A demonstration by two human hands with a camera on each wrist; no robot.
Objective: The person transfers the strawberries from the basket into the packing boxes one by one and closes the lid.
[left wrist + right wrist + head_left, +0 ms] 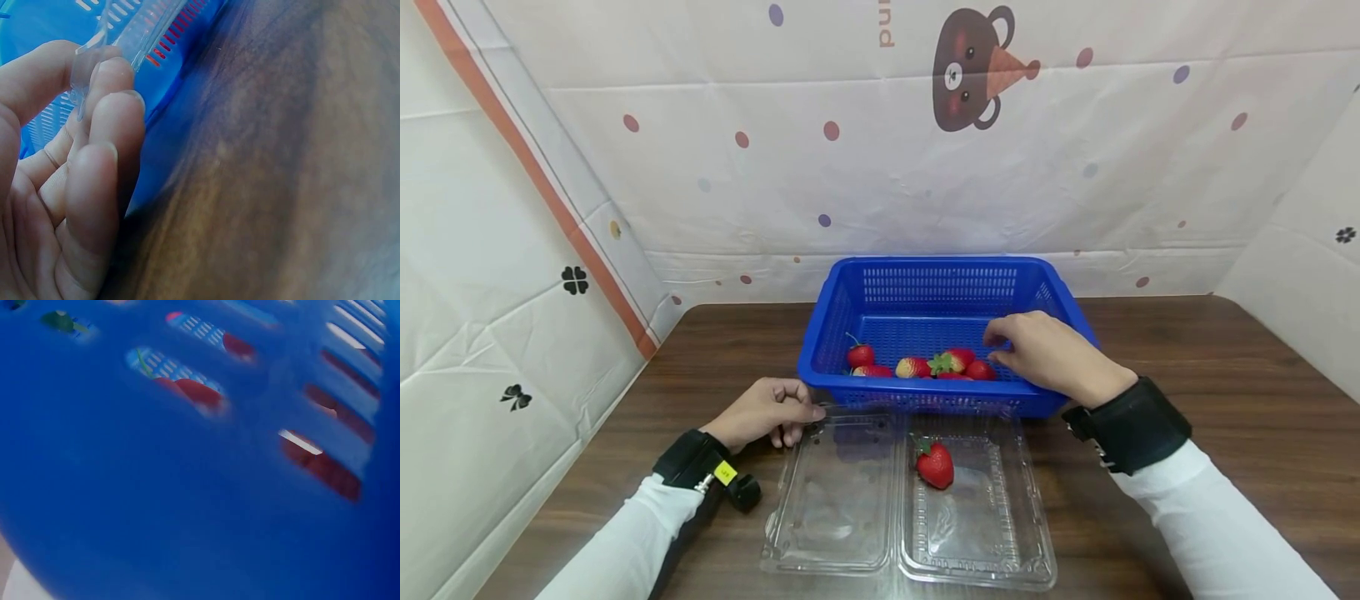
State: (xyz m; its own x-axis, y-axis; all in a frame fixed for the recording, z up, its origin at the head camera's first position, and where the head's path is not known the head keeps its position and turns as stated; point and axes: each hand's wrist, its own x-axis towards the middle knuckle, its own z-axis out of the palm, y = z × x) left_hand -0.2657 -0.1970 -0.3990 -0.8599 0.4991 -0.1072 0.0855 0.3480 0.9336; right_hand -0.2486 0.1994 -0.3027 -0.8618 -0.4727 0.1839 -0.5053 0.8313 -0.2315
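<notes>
An opened clear plastic clamshell box (842,508) lies flat on the table, one strawberry (936,466) in its right half. My left hand (769,412) pinches the far left corner of that box between thumb and fingers; the left wrist view shows the clear plastic edge (87,69) in the grip. Over the right side of a blue basket (880,392) is my right hand (1051,350), its thumb and fingers apart and bent down near several strawberries (951,361). Nothing shows between them. The basket wall (156,487) fills the right wrist view and hides this hand there.
The basket stands behind the box, its front wall close to the box's far edge. The brown wooden table (1150,358) extends to both sides. A patterned white cloth (737,183) hangs behind and at the sides.
</notes>
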